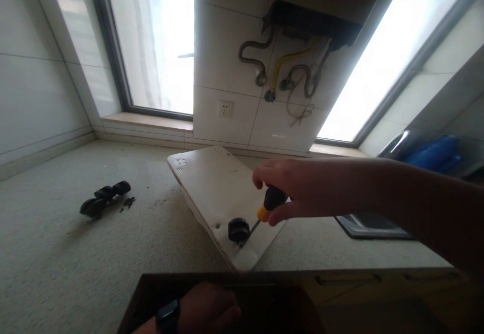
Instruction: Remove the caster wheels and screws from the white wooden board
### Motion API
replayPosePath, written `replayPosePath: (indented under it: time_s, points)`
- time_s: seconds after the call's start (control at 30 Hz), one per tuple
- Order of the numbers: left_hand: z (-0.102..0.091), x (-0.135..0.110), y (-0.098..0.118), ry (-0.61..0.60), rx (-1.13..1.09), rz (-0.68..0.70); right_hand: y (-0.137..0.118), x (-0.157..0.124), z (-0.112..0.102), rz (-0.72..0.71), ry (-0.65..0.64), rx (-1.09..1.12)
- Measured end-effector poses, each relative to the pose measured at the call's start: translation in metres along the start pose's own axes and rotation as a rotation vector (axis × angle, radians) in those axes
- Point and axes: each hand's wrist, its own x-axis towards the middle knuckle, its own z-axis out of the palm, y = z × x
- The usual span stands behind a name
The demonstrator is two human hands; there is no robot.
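Note:
My right hand is closed round the black and yellow handle of a screwdriver. The shaft slants down to the base of a black caster wheel, which sits on the near corner of a white board. Screw holes show at the board's other corners. My left hand, with a dark watch on the wrist, hangs low before the counter's front edge. Its fingers are curled in, and whatever they may hold is hidden. The hand is apart from the board.
Several black casters lie on the speckled counter at left, beside a small pile of screws. To the right is a metal sink. Pipes and hoses run down the back wall, above a socket.

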Motion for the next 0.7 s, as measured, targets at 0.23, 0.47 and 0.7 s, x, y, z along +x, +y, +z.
replayPosePath:
  time_s: [0.23,0.47,0.7]
  points:
    - [-0.002,-0.001,0.004,-0.017,0.015,-0.031,0.015,0.009,0.008,0.017,-0.007,-0.247]
    - [-0.004,-0.001,0.006,-0.021,0.016,-0.041,0.003,0.002,-0.007,-0.033,-0.096,-0.039]
    - [-0.004,-0.001,0.007,-0.037,0.038,-0.07,-0.002,0.006,-0.003,0.143,-0.145,-0.224]
